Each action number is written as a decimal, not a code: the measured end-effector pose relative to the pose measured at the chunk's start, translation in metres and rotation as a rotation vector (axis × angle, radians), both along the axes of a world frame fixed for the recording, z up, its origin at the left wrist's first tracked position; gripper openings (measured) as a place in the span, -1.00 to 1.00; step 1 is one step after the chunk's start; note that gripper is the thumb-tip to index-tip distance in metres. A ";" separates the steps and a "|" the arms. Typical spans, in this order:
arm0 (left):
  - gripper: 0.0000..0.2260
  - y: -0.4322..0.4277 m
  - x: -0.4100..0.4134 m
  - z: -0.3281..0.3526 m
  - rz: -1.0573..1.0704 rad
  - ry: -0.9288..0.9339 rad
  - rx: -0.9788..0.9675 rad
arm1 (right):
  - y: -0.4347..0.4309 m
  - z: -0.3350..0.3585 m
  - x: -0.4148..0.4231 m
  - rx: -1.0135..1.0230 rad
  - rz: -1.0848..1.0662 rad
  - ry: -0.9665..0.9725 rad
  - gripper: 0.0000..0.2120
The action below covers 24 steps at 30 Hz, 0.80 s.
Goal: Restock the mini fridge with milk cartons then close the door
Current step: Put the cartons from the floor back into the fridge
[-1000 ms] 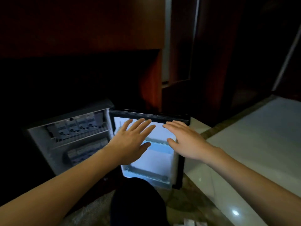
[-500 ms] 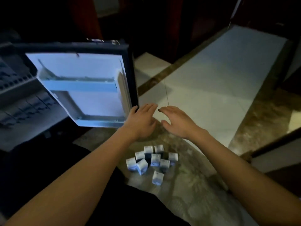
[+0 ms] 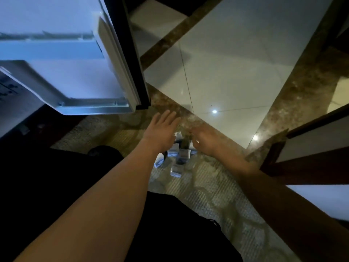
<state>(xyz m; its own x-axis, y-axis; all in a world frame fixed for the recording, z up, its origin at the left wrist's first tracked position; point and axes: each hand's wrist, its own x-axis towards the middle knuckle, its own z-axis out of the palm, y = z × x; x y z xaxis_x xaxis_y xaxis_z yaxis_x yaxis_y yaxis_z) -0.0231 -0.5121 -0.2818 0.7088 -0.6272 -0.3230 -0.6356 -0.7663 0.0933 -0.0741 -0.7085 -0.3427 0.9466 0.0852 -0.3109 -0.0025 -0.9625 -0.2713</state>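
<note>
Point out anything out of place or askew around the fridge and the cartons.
The milk cartons sit in a loose, unevenly turned cluster on the patterned floor, not in the fridge. The fridge door hangs wide open. Both hands, left and right, hover over the cartons. No spill or damage visible.

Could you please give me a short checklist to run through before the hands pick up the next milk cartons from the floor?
1. Fridge door open for loading: ok.
2. Milk cartons within reach, clustered on the floor below both hands: ok.
3. Left hand empty, fingers spread above the cartons: ok.
4. Right hand empty: ok, though it is blurred.
5. All cartons upright: cannot tell; the hands hide part of the cluster.
6. Free space on the door shelf: cannot tell; it looks empty, but only part of it is in view.
</note>
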 end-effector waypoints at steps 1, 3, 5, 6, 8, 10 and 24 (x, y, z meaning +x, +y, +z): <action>-0.38 0.000 -0.001 -0.002 -0.002 0.015 0.010 | -0.001 -0.009 -0.003 -0.002 -0.025 0.051 -0.56; -0.39 -0.001 -0.002 -0.006 -0.003 0.034 0.033 | -0.001 -0.017 -0.011 -0.005 -0.063 0.134 -0.53; -0.38 -0.001 -0.002 -0.008 0.000 0.053 0.039 | 0.000 -0.021 -0.015 -0.031 -0.085 0.183 -0.61; -0.38 -0.002 -0.002 -0.008 0.001 0.068 0.038 | 0.000 -0.024 -0.016 -0.038 -0.098 0.192 -0.65; -0.37 -0.003 -0.002 -0.010 0.001 0.095 0.040 | -0.001 -0.031 -0.018 -0.038 -0.123 0.197 -0.68; -0.36 -0.005 -0.003 -0.009 0.005 0.110 0.034 | -0.004 -0.038 -0.020 0.004 -0.178 0.181 -0.69; -0.45 -0.037 -0.010 0.006 0.012 0.198 -0.226 | -0.011 0.030 -0.045 0.456 -0.259 -0.232 -0.64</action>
